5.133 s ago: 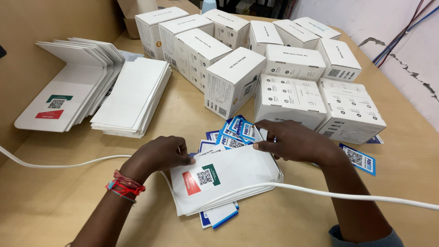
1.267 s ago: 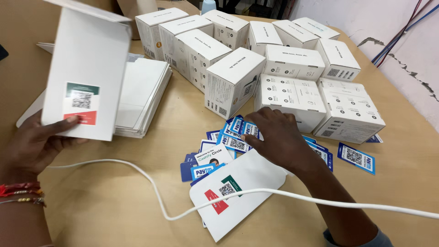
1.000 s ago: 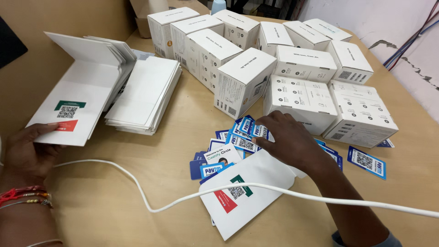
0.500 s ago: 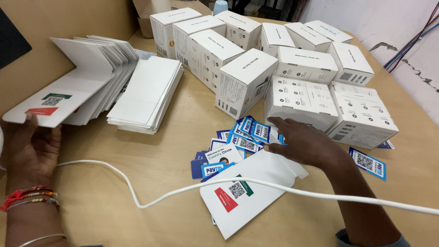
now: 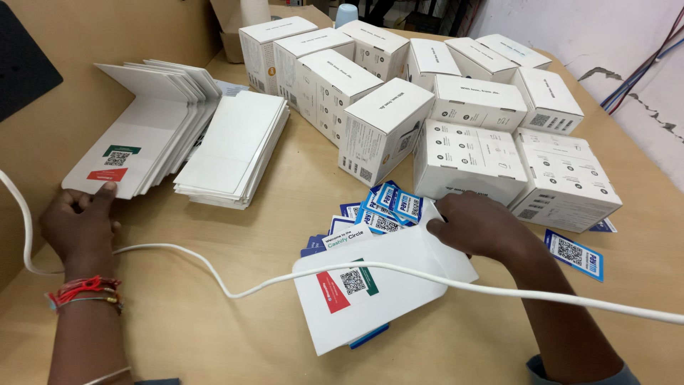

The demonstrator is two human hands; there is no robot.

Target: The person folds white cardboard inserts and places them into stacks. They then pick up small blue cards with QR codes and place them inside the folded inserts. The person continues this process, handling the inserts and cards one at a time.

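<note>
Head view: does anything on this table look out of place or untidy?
Yes. One blue card lies alone near the right edge, apart from the fanned blue cards beside the right hand. A white cable also runs across the white folder. The white boxes stand orderly.

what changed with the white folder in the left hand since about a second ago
The left hand brought the raised white folder down onto the fanned stack at left and now only touches its near edge. The right hand stayed on the blue cards; the white boxes did not move.
</note>
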